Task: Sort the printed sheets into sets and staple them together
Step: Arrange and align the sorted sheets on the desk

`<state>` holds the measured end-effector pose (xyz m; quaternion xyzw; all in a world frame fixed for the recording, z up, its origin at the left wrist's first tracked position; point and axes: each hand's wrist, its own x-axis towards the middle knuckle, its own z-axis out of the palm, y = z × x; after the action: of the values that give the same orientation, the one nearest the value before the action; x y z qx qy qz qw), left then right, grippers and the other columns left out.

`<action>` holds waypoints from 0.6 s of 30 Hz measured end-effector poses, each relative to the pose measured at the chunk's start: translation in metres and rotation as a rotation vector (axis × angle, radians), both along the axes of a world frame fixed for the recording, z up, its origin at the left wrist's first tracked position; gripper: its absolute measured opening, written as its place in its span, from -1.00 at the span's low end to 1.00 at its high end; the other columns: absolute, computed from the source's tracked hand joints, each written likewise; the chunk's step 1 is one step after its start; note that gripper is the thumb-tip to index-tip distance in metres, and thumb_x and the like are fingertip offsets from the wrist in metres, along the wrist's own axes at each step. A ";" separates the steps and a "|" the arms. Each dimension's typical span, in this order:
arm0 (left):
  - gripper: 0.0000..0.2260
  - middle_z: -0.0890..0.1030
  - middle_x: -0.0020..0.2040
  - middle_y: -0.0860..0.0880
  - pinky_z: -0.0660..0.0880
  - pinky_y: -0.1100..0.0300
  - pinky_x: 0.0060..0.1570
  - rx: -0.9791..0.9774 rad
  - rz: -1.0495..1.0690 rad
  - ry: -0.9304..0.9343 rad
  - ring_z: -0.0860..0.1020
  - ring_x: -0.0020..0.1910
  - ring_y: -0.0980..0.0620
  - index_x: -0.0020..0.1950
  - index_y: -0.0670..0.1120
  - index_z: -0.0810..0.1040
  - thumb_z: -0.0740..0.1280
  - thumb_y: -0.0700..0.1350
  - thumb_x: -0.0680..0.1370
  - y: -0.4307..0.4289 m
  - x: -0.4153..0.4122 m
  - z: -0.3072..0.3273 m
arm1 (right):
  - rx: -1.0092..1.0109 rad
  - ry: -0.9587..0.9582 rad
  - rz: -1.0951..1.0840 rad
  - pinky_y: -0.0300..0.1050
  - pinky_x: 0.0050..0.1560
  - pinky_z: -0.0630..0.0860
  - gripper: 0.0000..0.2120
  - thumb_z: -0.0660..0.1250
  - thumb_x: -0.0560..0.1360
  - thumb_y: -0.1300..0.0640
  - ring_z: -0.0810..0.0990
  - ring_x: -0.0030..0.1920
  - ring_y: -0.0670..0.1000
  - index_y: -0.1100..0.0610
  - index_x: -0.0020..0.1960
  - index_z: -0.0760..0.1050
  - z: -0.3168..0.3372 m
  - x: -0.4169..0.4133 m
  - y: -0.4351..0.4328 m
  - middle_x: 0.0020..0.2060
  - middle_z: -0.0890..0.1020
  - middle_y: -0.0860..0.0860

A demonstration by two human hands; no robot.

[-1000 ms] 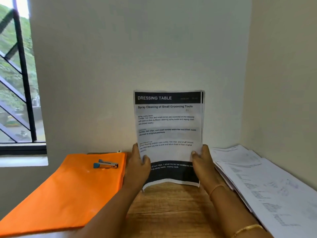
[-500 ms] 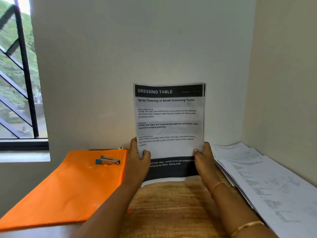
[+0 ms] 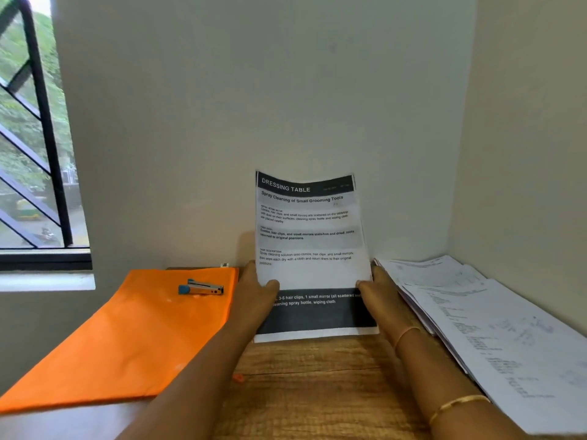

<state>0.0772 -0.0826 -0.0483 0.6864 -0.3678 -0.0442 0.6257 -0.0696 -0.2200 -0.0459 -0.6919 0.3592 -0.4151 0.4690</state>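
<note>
A set of printed sheets [image 3: 309, 242] headed "DRESSING TABLE" stands upright on its bottom edge on the wooden table [image 3: 317, 376], its top bowing back toward the wall. My left hand [image 3: 257, 296] grips the set's left edge, thumb on the front. My right hand [image 3: 379, 296] grips the right edge the same way. A small silver stapler [image 3: 201, 287] with a blue end lies on an orange folder [image 3: 127, 338] to the left, apart from both hands.
A loose pile of printed sheets [image 3: 482, 331] is spread along the right side of the table by the side wall. The back wall stands close behind the held set. A barred window [image 3: 35, 154] is at the far left.
The set has dropped from raised to standing on the table, and its top now curves backward. Both hands stayed on its side edges.
</note>
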 end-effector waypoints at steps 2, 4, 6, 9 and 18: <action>-0.67 0.50 0.08 0.01 0.39 0.36 -0.25 0.006 -0.025 0.073 0.48 0.00 0.06 0.28 -0.12 0.39 0.21 -0.32 0.53 0.002 0.000 0.002 | 0.039 -0.006 0.010 -0.09 0.02 0.46 -0.70 0.17 0.48 0.34 0.53 -0.01 0.05 0.15 0.18 0.42 0.001 -0.001 -0.002 0.02 0.57 0.06; -0.68 0.55 0.07 -0.02 0.43 0.28 -0.26 0.024 -0.056 0.157 0.53 -0.05 0.05 0.25 -0.11 0.43 0.20 -0.33 0.52 0.003 0.001 0.002 | 0.067 0.015 0.012 -0.05 0.01 0.48 -0.72 0.16 0.47 0.36 0.53 -0.06 0.03 0.13 0.12 0.42 0.002 -0.003 -0.002 -0.04 0.57 0.05; -0.68 0.59 0.09 -0.07 0.47 0.21 -0.24 0.054 -0.071 0.224 0.56 -0.05 0.01 0.22 -0.12 0.45 0.21 -0.33 0.49 0.004 0.002 0.001 | 0.089 0.039 0.009 -0.01 0.06 0.48 -0.71 0.14 0.48 0.38 0.51 -0.08 0.03 0.10 0.11 0.41 0.002 -0.006 -0.002 -0.08 0.54 0.03; -0.65 0.59 0.12 -0.10 0.51 0.14 -0.18 0.100 -0.077 0.267 0.57 -0.01 -0.04 0.24 -0.13 0.42 0.23 -0.33 0.47 0.002 0.007 -0.003 | 0.115 0.068 0.018 -0.03 0.03 0.48 -0.72 0.14 0.50 0.36 0.50 -0.05 0.04 0.06 0.11 0.39 0.004 -0.009 -0.001 -0.08 0.53 0.02; -0.58 0.52 0.12 -0.07 0.42 0.25 -0.26 0.281 0.059 -0.037 0.47 -0.08 0.09 0.31 -0.14 0.31 0.32 -0.23 0.48 -0.009 0.007 -0.025 | -0.150 0.405 -0.013 -0.18 -0.09 0.40 -0.70 0.20 0.49 0.29 0.49 0.09 0.09 0.21 0.22 0.36 0.003 -0.014 0.009 0.04 0.48 0.09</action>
<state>0.0845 -0.0919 -0.0730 0.7785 -0.3490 -0.0644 0.5177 -0.0839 -0.2106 -0.0425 -0.7919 0.4187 -0.2959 0.3318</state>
